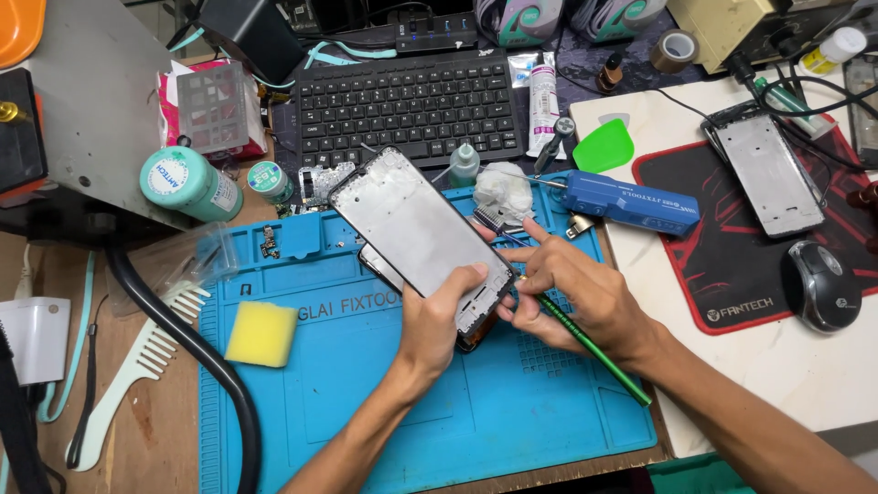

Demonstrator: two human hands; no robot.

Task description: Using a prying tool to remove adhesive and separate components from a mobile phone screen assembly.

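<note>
Phone frame edge pinched, left hand.

The left hand is gripping the lower end of a phone frame, holding it tilted above the blue work mat; the right hand is pinching a green-handled tool, its tip touching the frame's lower edge; a yellow sponge is lying on the mat, well apart.

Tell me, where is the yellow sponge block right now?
The yellow sponge block lies on the left part of the blue silicone work mat, between the pale green plastic comb and the left hand.
</note>
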